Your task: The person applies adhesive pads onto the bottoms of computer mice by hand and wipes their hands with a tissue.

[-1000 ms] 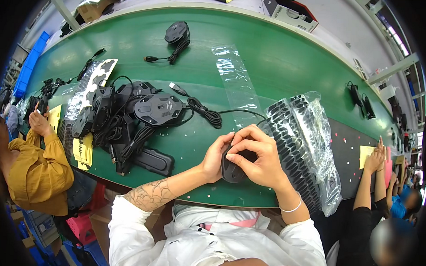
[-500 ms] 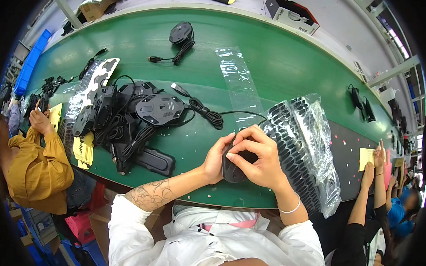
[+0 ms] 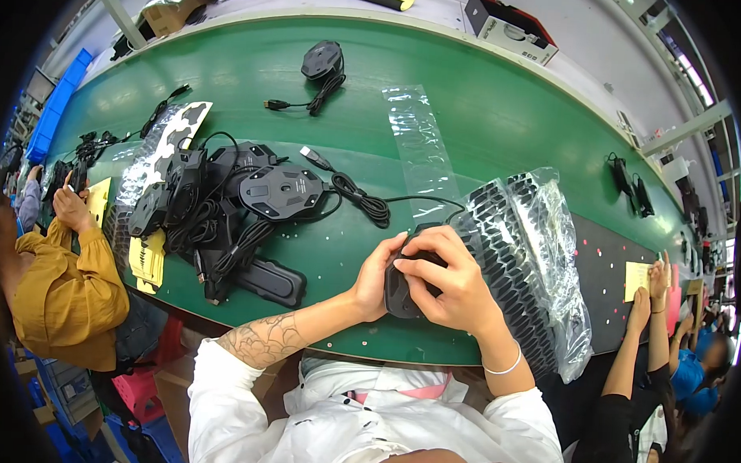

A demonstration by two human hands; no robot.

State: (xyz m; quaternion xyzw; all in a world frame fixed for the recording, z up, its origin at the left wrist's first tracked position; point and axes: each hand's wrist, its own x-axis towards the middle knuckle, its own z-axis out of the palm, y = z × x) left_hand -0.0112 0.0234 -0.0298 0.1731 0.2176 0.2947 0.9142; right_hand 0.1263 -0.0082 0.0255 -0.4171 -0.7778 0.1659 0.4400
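Observation:
A black computer mouse [image 3: 401, 296] is held near the front edge of the green table, its cable running up and left to a tied bundle [image 3: 362, 197]. My left hand [image 3: 374, 279] is wrapped round the mouse's left side. Over its upper face bends my right hand [image 3: 449, 279], thumb and fingers pinched together; whatever is between the fingertips is too small or hidden to tell. Just right of my hands lie sheets of black die-cut stickers [image 3: 512, 261] partly under clear plastic film [image 3: 561, 271]. To the left is a pile of corded mice, one upside down [image 3: 282, 192].
Another corded mouse [image 3: 322, 60] lies far back on the green table [image 3: 254, 72]. A clear plastic strip [image 3: 419, 135] rests mid-table. Yellow sheets [image 3: 147, 260] and a black oblong piece [image 3: 271, 282] sit left. Co-workers in a mustard jacket [image 3: 66, 294] and dark sleeves [image 3: 627, 363] flank me.
My right hand has shifted slightly over the mouse, its fingers curling lower and more closely onto the upper face. My left hand keeps its hold. The whole view has moved a little.

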